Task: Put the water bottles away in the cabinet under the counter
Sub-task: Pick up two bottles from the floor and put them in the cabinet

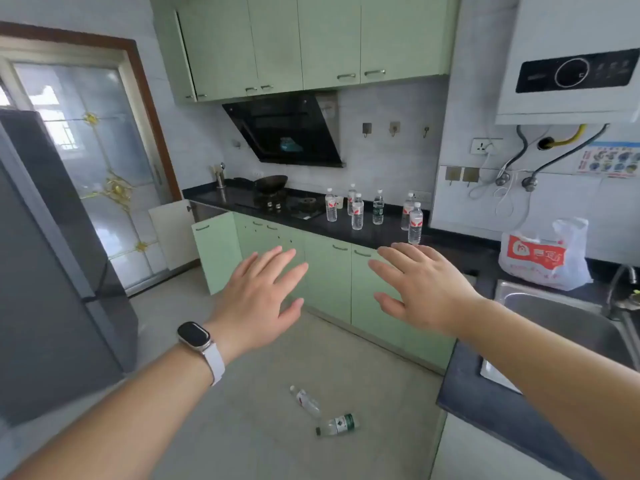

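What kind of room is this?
A home kitchen, most likely: a wok sits on a gas stove under a black range hood, and a steel sink is set in the dark counter.

Domestic kitchen: green wall cabinets (311,43), black range hood (287,129) above gas hob (280,202), dark worktop (374,230), steel sink (554,323) at right, refrigerator (52,254) at left.

Left hand (263,299) and right hand (420,287) outstretched, palms down (fingers spread), nothing held
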### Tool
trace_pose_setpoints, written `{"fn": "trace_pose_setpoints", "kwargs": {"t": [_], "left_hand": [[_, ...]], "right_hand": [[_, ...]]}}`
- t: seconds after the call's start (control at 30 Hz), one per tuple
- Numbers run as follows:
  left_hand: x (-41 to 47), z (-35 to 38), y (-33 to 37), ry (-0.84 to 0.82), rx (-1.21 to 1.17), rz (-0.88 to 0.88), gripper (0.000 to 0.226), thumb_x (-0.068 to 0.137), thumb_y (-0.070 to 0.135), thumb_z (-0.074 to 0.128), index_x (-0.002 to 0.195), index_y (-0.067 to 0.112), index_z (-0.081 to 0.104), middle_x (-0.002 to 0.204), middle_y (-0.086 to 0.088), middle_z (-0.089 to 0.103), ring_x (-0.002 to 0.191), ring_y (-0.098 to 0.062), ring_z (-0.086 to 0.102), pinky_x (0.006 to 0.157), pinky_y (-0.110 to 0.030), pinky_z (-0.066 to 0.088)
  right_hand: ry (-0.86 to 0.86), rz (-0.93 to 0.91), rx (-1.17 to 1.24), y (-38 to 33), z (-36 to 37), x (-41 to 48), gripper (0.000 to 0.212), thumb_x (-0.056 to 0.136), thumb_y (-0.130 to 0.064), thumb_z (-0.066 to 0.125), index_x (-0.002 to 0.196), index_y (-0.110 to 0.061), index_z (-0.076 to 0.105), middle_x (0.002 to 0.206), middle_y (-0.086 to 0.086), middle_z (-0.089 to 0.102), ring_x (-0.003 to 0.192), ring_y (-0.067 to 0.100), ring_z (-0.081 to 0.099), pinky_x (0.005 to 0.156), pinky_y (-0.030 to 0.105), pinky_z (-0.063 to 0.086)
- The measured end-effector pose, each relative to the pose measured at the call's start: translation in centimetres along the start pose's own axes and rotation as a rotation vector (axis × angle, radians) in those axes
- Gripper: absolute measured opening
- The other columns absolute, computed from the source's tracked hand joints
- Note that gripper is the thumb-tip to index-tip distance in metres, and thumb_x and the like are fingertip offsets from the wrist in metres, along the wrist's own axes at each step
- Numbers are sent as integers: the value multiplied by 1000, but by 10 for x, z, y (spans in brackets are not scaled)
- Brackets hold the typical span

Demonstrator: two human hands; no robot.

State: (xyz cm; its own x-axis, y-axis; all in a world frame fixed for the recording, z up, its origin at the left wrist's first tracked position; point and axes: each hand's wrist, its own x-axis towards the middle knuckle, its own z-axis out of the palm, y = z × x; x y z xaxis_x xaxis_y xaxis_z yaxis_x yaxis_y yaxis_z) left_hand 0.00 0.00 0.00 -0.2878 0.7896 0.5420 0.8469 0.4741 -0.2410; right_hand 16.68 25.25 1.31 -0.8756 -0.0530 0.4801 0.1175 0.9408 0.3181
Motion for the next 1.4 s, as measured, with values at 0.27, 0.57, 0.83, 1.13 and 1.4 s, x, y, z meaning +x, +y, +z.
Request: {"fn": "trace_pose_setpoints", "kwargs": {"t": [0.27,0.57,0.83,1.13,1.4], "left_hand": [[-15,68,-36,-24,-41,30,52,89,42,51,129,14,68,139,-16,61,129,-37,56,103,-54,46],[-14,155,-147,-65,-141,65,52,90,42,49,130,14,68,138,-15,62,127,-36,57,104,-53,45],[-15,236,-241,-112,-219,109,52,90,41,49,128,13,69,136,-16,63,126,-38,58,101,-55,47],[8,298,-270,-146,-299,167,51,90,41,49,127,12,70,134,-16,64,124,-37,60,100,-53,48],[49,355,-273,-246,-300,158,50,90,40,50,128,13,68,135,-15,64,125,-36,59,102,-52,48]], "right_hand": [[-79,-35,-11,-27,58,29,58,86,-54,45,128,-18,60,131,7,58,120,32,54,97,45,47],[-205,3,7,-85,137,120,57,86,-53,41,127,-18,61,130,6,60,119,32,55,95,44,48],[-291,74,27,-140,204,170,56,87,-52,43,126,-16,62,130,7,60,118,33,56,96,43,49],[-351,114,47,-140,248,206,56,87,-52,42,128,-17,60,131,6,59,119,33,56,97,43,47],[-374,144,137,-105,324,229,56,87,-51,43,127,-16,60,126,7,61,115,32,57,96,42,48]]}}
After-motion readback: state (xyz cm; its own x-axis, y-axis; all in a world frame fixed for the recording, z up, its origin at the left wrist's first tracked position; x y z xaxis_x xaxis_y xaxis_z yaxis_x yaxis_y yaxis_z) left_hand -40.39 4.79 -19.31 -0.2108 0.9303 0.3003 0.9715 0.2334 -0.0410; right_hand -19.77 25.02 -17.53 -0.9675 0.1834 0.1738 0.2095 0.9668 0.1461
